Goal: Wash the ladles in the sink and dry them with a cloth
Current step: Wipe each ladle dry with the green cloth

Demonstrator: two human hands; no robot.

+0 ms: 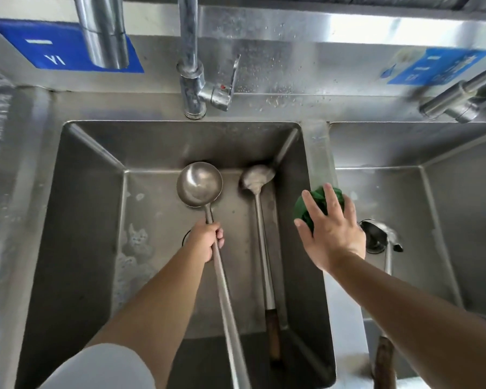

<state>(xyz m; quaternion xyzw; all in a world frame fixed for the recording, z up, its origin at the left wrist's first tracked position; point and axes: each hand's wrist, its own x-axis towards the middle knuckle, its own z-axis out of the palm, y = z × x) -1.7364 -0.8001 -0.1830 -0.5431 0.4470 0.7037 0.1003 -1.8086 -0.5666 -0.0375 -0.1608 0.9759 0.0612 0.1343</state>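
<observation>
Ladles: 3 (pixel 199 186) (pixel 257 178) (pixel 382 237). Basins: 2 (pixel 76 220) (pixel 460 220). Green cloth: 1 (pixel 303 206). Taps: 3 (pixel 191 80) (pixel 104 32) (pixel 460 99). Blue labels: 2 (pixel 40 46) (pixel 438 68).

A steel ladle (pixel 199 187) with a round bowl is hanging bowl-up over the middle sink (pixel 90 153). A second ladle (pixel 260 192) is lying along that basin's right side. A third (pixel 383 237) is resting in the right basin. A crumpled green cloth (pixel 306 204) is sitting on the divider.

left hand (pixel 206 238) gripping ladle (pixel 199 188), right hand (pixel 331 228) on green cloth (pixel 302 207)
</observation>
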